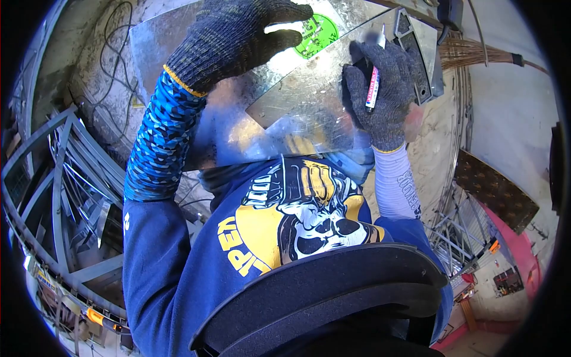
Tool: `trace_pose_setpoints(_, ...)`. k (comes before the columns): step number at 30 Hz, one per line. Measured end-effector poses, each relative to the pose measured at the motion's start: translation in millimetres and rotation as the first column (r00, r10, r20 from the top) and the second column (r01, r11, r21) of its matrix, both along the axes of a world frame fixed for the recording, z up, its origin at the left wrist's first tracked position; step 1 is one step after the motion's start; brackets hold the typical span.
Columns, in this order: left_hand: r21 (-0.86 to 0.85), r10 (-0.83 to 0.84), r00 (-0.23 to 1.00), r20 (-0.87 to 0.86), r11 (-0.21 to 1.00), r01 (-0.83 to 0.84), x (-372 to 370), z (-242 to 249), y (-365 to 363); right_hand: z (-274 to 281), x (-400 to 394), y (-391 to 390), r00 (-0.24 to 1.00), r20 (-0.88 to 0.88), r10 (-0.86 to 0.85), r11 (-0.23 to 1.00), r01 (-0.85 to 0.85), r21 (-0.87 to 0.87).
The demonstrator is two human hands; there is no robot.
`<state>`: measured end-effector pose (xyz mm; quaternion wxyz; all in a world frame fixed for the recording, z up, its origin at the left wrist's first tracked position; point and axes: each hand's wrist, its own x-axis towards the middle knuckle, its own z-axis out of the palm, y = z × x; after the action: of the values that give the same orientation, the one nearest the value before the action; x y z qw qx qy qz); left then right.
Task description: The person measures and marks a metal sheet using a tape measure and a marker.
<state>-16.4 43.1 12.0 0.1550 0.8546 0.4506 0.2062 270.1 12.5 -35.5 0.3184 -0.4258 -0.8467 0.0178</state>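
My left hand (232, 44), in a dark knitted work glove, is over the shiny metal sheet (220, 128). Its thumb and fingers are apart, with their tips beside a round green sticker (318, 35) that bears dark lettering. A second metal sheet (303, 95) overlaps the first, its corner pointing towards my body. Above the right part of this sheet, my right hand (386, 89), gloved the same way, is closed around a white marker (372, 87) with a red printed label. The marker's tip end points away from me.
A metal bracket with cut-outs (415, 56) lies right of my right hand, with a straw broom (476, 55) beyond it. Metal profiles fill a rack (65, 178) at the left. A dark cable (113, 65) lies loose on the floor. A brown patterned board (493, 190) is at the right.
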Motion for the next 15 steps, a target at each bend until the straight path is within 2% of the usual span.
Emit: trace_pose_setpoints(15, -0.002, 0.02, 0.997, 0.071, 1.0, -0.02, -0.4, -3.5, -0.7, -4.4, 1.8, 0.0, 1.0, -0.03, -0.002, 1.0, 0.002, -0.002)
